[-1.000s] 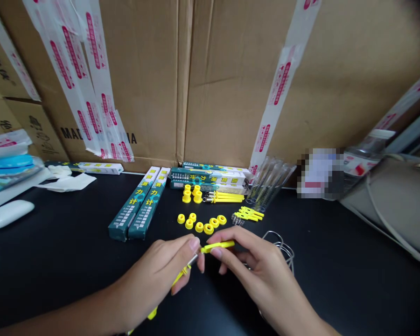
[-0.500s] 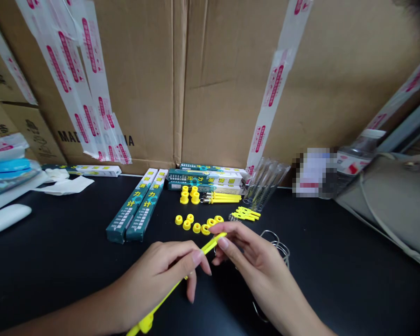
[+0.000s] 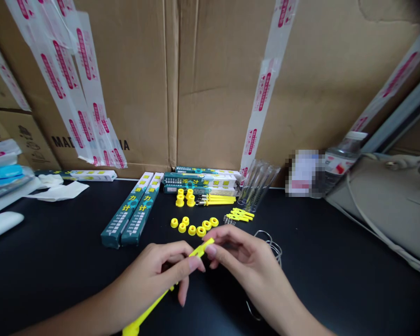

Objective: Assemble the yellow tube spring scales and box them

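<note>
A long yellow plastic rod (image 3: 149,309) slants up from the bottom edge and passes under my left hand (image 3: 161,270), which is closed around it near its upper end. The thumb and fingers of my right hand (image 3: 248,256) pinch the slotted upper tip. Part of the rod is hidden behind my left fingers. Just beyond my hands lie several small yellow caps (image 3: 192,230), with flat yellow pieces (image 3: 242,214) to their right. Bent metal wire hooks (image 3: 276,249) show partly behind my right hand.
Two green-and-white boxes (image 3: 129,233) lie left of the caps; more boxes (image 3: 199,179) lie at the back. Clear tubes (image 3: 261,186) lean near yellow rods with metal ends (image 3: 220,200). A plastic bottle (image 3: 341,156) and beige bag (image 3: 388,200) stand right. Cardboard (image 3: 213,84) walls the back.
Both hands have shifted slightly left with the rod, and its tip has turned so the slot shows more. The whole scene sits a little further left as the camera moved.
</note>
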Demonstrator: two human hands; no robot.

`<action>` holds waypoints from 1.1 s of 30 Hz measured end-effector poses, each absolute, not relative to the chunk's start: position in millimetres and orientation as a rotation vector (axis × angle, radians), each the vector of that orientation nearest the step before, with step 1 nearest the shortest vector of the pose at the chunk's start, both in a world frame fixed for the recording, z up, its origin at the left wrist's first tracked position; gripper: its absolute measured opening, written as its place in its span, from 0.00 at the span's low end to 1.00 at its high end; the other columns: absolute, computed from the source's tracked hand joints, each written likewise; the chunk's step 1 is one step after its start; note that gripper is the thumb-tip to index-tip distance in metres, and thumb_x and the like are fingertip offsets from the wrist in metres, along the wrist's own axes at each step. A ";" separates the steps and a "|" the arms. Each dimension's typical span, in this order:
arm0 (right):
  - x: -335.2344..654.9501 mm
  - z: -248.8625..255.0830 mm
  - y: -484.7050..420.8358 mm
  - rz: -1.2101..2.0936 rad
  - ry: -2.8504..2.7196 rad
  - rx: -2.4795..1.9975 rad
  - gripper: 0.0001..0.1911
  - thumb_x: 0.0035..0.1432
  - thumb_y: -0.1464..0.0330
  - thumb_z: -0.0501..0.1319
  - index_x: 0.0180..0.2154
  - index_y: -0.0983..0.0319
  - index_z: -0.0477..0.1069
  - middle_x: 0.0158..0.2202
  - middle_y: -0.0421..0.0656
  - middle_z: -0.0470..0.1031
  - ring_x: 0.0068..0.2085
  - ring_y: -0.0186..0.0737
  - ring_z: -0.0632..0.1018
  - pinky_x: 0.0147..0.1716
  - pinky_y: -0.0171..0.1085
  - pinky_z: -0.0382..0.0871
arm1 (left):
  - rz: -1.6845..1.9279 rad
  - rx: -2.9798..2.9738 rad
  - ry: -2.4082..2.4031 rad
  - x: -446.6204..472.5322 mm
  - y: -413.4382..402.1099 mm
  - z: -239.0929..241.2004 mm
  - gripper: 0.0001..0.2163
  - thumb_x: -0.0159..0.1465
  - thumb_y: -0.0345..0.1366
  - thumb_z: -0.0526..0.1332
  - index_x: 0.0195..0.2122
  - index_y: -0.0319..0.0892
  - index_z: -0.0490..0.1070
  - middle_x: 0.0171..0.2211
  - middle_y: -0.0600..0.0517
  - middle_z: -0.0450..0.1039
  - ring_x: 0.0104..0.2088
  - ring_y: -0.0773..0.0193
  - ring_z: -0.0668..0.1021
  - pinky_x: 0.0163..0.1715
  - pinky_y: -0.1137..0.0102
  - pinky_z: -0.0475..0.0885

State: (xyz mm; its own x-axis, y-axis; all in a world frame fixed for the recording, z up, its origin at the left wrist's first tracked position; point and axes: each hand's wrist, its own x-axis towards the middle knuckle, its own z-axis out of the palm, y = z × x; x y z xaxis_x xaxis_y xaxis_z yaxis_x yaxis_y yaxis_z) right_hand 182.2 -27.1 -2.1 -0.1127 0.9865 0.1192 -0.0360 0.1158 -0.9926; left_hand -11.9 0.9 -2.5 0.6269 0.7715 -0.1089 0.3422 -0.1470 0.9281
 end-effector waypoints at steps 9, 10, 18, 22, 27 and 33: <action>206.8 13.5 -13.9 1.331 -0.949 -0.831 0.10 0.61 0.64 0.67 0.42 0.60 0.70 0.39 0.45 0.82 0.45 0.44 0.83 0.52 0.44 0.74 | 0.413 1.769 0.987 -10.7 0.5 -0.6 0.16 0.65 0.47 0.58 0.45 0.40 0.75 0.24 0.54 0.79 0.21 0.68 0.65 0.23 0.73 0.57; 208.1 13.6 -12.9 1.345 -0.934 -0.810 0.10 0.62 0.65 0.66 0.42 0.60 0.69 0.40 0.45 0.82 0.46 0.45 0.83 0.52 0.45 0.74 | 0.407 1.797 1.002 -10.4 0.4 0.9 0.15 0.65 0.45 0.60 0.45 0.40 0.75 0.25 0.54 0.80 0.20 0.69 0.63 0.22 0.73 0.56; 213.0 17.8 -10.1 1.313 -0.936 -0.786 0.11 0.63 0.66 0.65 0.46 0.61 0.70 0.44 0.47 0.83 0.44 0.46 0.84 0.45 0.40 0.79 | 0.377 1.771 0.844 -14.0 -3.4 9.2 0.17 0.62 0.40 0.65 0.51 0.44 0.71 0.37 0.53 0.83 0.24 0.71 0.73 0.24 0.76 0.63; 217.5 20.2 -8.0 1.257 -0.912 -0.811 0.12 0.63 0.67 0.66 0.47 0.62 0.69 0.45 0.49 0.83 0.43 0.45 0.85 0.44 0.38 0.80 | 0.370 1.648 0.814 -17.6 -2.2 -0.5 0.24 0.61 0.37 0.67 0.58 0.47 0.64 0.46 0.50 0.80 0.24 0.70 0.80 0.20 0.78 0.68; 220.3 22.1 -5.3 1.217 -0.903 -0.834 0.16 0.62 0.68 0.67 0.49 0.64 0.69 0.44 0.51 0.83 0.42 0.45 0.85 0.43 0.37 0.81 | 0.355 1.506 0.847 -18.9 1.9 -4.6 0.26 0.58 0.32 0.68 0.58 0.49 0.65 0.52 0.48 0.76 0.24 0.69 0.82 0.13 0.82 0.65; 223.5 22.2 -3.9 1.162 -0.889 -0.827 0.15 0.59 0.68 0.69 0.47 0.64 0.71 0.41 0.49 0.84 0.41 0.44 0.85 0.44 0.37 0.81 | 0.386 1.455 0.779 -20.2 7.0 -0.7 0.27 0.57 0.31 0.68 0.57 0.45 0.65 0.52 0.44 0.76 0.31 0.64 0.84 0.12 0.84 0.65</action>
